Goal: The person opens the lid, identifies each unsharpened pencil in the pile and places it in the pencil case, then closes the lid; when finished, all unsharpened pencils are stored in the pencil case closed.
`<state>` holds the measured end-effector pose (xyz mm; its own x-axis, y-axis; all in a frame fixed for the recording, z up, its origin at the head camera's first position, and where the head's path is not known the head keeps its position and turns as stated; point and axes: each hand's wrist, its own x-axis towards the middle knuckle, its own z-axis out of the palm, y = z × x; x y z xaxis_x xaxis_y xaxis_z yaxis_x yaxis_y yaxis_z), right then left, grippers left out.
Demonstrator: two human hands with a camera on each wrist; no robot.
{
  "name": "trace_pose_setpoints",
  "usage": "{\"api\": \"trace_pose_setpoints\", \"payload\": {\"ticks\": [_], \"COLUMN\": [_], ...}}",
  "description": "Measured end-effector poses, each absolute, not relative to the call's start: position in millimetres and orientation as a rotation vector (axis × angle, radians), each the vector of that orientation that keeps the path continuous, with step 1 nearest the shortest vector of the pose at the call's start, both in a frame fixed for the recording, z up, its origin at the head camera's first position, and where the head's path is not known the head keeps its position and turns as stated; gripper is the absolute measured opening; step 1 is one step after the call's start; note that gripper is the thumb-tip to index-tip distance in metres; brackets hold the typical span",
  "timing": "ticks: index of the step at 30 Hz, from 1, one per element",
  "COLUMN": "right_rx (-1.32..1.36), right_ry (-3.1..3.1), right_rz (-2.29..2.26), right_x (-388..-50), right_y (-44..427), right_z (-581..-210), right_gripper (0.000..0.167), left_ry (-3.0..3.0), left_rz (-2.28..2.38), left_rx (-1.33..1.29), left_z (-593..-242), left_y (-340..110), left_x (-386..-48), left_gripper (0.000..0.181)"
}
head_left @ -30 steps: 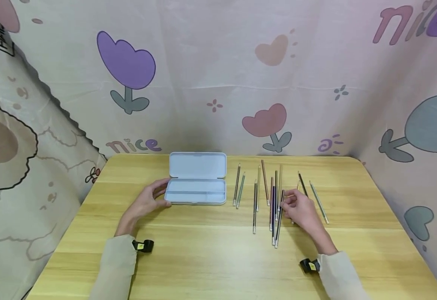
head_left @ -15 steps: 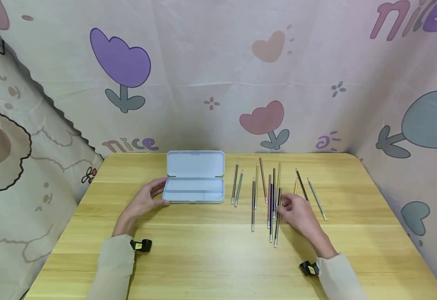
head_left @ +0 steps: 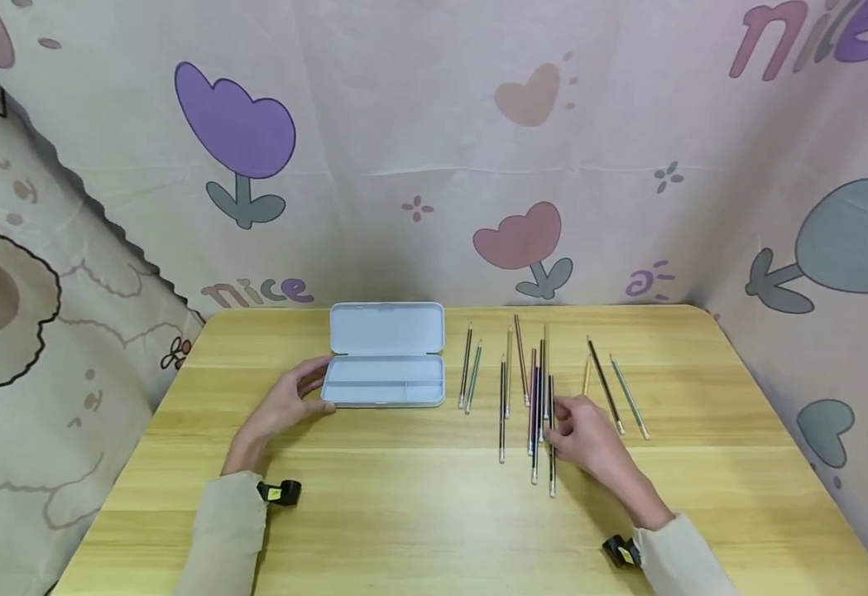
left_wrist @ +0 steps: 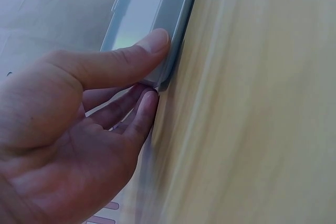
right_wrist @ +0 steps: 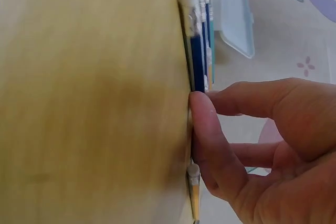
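Note:
An open pale blue pencil case (head_left: 385,396) lies at the back of the table, its lid (head_left: 387,328) tilted back and its compartments bare. The left hand (head_left: 285,406) grips its left end; in the left wrist view the thumb of the left hand (left_wrist: 89,114) lies over the rim, with fingers at the end wall. To the right, several pencils (head_left: 502,414) lie roughly parallel, erasers toward the front. The right hand (head_left: 590,434) pinches a dark pencil (head_left: 552,472) at the right of the cluster. In the right wrist view the right hand (right_wrist: 262,145) has thumb and forefinger at a dark blue pencil (right_wrist: 197,61).
Two pencils (head_left: 473,377) lie beside the case. Right of the right hand are a black pencil (head_left: 606,385), a green one (head_left: 630,397) and a partly hidden yellow one (head_left: 587,374). A printed cloth (head_left: 374,232) hangs behind the wooden table (head_left: 404,513).
The right hand has moved slightly left and toward the front with the dark pencil, which now stands straighter along the cluster. Neighbouring pencils have shifted closer together. The left hand stays on the case.

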<state>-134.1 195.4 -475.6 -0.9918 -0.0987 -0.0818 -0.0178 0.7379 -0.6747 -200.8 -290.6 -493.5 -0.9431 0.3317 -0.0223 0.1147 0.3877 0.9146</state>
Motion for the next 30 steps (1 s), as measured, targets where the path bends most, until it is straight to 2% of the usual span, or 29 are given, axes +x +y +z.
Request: {"api": "trace_pose_setpoints", "payload": {"ticks": [4, 8, 14, 22, 30], "right_rx": [-0.134, -0.130, -0.165, -0.202, -0.117], "right_ry": [2.937, 2.985, 3.009, 3.021, 3.000], "right_rz": [-0.983, -0.881, -0.789, -0.843, -0.973], "right_x": [-134.4, -132.7, -131.4, -134.6, -133.2], "right_y": [194.0, 192.7, 191.8, 190.4, 207.1], "right_z": [-476.3, -474.9, -472.9, -473.0, -468.5], "right_gripper": [0.043, 0.059, 0.057, 0.061, 0.065], "left_ry": [2.441, 2.432, 2.439, 2.441, 2.438], "left_rz": [1.591, 1.589, 1.593, 1.578, 1.588], "left_rx": [0.388, 0.382, 0.373, 0.356, 0.382], "left_z": [-493.9, -495.3, -495.2, -494.8, -495.5], "left_y": [-289.8, -289.3, -289.8, -293.9, -292.4], "left_x": [-201.4, -201.7, -199.6, -199.8, -200.7], "left_gripper": [0.085, 0.085, 0.085, 0.086, 0.085]}}
